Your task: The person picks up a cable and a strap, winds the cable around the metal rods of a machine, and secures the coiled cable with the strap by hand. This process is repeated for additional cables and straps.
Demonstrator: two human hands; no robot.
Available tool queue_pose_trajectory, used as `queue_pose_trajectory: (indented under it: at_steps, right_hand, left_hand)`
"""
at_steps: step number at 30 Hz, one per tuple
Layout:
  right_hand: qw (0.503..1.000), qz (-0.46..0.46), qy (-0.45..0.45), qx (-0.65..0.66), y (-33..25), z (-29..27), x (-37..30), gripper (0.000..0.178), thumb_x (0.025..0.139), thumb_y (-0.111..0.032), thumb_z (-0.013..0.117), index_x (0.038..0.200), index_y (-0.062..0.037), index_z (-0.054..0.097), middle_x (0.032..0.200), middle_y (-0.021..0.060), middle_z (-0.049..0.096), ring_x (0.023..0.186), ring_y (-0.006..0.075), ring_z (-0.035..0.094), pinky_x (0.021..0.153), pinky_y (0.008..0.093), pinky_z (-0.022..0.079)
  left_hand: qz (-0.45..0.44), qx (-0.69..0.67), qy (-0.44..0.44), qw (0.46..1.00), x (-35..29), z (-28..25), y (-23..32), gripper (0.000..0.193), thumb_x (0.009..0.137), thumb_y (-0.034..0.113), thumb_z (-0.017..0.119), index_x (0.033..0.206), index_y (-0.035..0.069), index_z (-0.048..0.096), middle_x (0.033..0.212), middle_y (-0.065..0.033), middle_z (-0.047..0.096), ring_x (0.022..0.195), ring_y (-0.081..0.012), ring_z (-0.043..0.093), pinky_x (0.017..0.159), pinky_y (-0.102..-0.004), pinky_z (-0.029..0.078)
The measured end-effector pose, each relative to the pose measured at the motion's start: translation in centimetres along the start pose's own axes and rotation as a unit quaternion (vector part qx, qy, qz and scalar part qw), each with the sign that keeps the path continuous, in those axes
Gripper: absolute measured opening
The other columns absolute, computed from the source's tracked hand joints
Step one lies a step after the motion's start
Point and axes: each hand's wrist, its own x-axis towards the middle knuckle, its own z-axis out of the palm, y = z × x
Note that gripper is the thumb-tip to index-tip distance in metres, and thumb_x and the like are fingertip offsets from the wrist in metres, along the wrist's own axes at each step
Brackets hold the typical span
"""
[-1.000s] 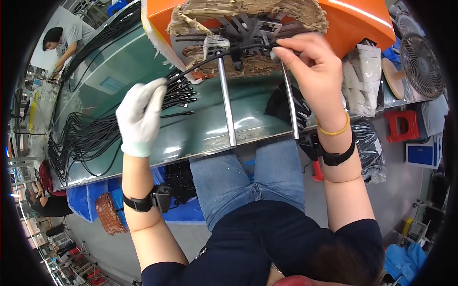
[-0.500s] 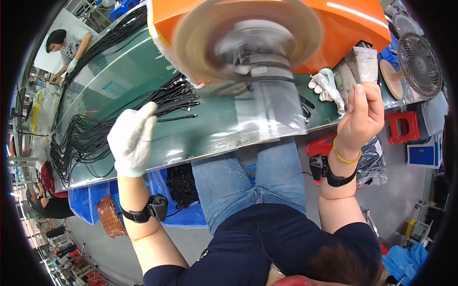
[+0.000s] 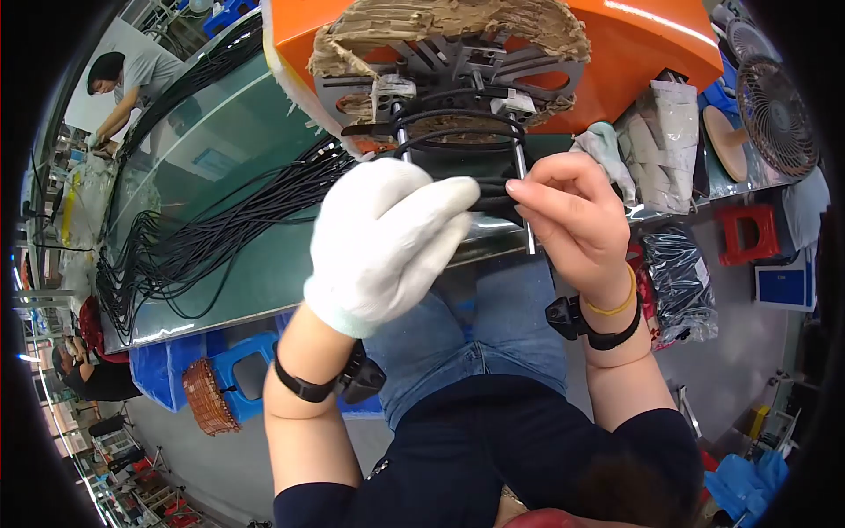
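A coil of black cable point(image 3: 464, 116) loops round two metal rods point(image 3: 519, 157) on the face of a winding wheel point(image 3: 449, 62), whose rim is wrapped in brown tape. My left hand point(image 3: 374, 242), in a white glove, has its fingers pressed together at the lower turns of the cable. From the other side my right hand point(image 3: 581, 216), bare, pinches at the same turns with thumb and fingertips. The fingertips of both hands are close together just in front of the wheel; the exact grip is partly hidden by the fingers.
The orange machine housing point(image 3: 651, 40) stands behind the wheel. A bundle of black cables point(image 3: 202, 242) lies on the green table point(image 3: 238, 114) at left. Right of the wheel are a glove point(image 3: 603, 150), a taped block point(image 3: 660, 145) and a fan point(image 3: 779, 114). A co-worker point(image 3: 141, 79) works far left.
The wheel, blurred by spinning before, now stands still with its rods and cable loops visible. Both my hands have come inward from the sides and closed at the cable.
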Motion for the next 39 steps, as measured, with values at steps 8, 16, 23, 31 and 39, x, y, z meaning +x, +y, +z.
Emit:
queue_pose_trajectory:
  at_steps: [8,16,23,31,39]
  right_hand:
    - [0.999,0.01,-0.041,-0.024,-0.6,-0.4,0.2,0.029,0.068,0.011,0.058,0.095,-0.0006,0.064,0.088,0.008,0.051,0.065,0.0122,0.049,0.056,0.0215,0.04]
    - [0.981,0.165,0.041,0.098,3.7,0.5,5.1,0.016,0.074,0.007,0.056,0.089,0.0037,0.062,0.084,0.0089,0.056,0.075,0.0148,0.054,0.071,0.023,0.043]
    - [0.99,0.115,-0.03,0.079,0.2,-0.7,0.9,0.014,0.073,0.003,0.059,0.087,0.0012,0.062,0.082,0.0078,0.059,0.076,0.0163,0.055,0.067,0.0252,0.043]
    - [0.984,-0.126,-0.115,0.043,-5.0,0.9,-1.8,0.019,0.069,-0.018,0.068,0.075,-0.0016,0.061,0.08,0.0081,0.055,0.072,0.0176,0.053,0.06,0.0269,0.04]
    - [0.967,-0.158,-0.16,0.121,-2.4,4.6,-4.7,0.015,0.072,-0.013,0.065,0.069,-0.0016,0.056,0.068,0.0071,0.052,0.052,0.0206,0.05,0.041,0.0294,0.036]
  left_hand:
    - [-0.358,-0.725,0.318,0.495,-1.8,9.6,4.8,0.047,0.081,0.008,0.06,0.124,0.005,0.04,0.115,-0.0074,0.051,0.102,-0.0197,0.052,0.086,-0.0324,0.044]
    - [-0.353,-0.746,0.386,0.411,3.5,10.8,2.6,0.028,0.086,0.011,0.055,0.113,0.005,0.051,0.104,-0.0057,0.058,0.097,-0.0164,0.055,0.088,-0.0301,0.045]
    - [-0.333,-0.737,0.417,0.415,0.1,10.5,5.7,0.027,0.082,0.004,0.058,0.108,0.005,0.053,0.102,-0.0072,0.058,0.097,-0.0165,0.055,0.087,-0.0287,0.045]
    - [-0.429,-0.53,-0.081,0.727,-9.3,5.9,8.2,0.024,0.074,0.008,0.069,0.095,0.004,0.059,0.09,-0.0061,0.062,0.087,-0.0147,0.059,0.082,-0.0286,0.047]
    - [-0.365,-0.647,-0.174,0.646,-10.2,4.6,8.0,0.029,0.069,0.007,0.073,0.093,0.002,0.059,0.086,-0.0072,0.061,0.076,-0.0143,0.061,0.073,-0.0267,0.049]
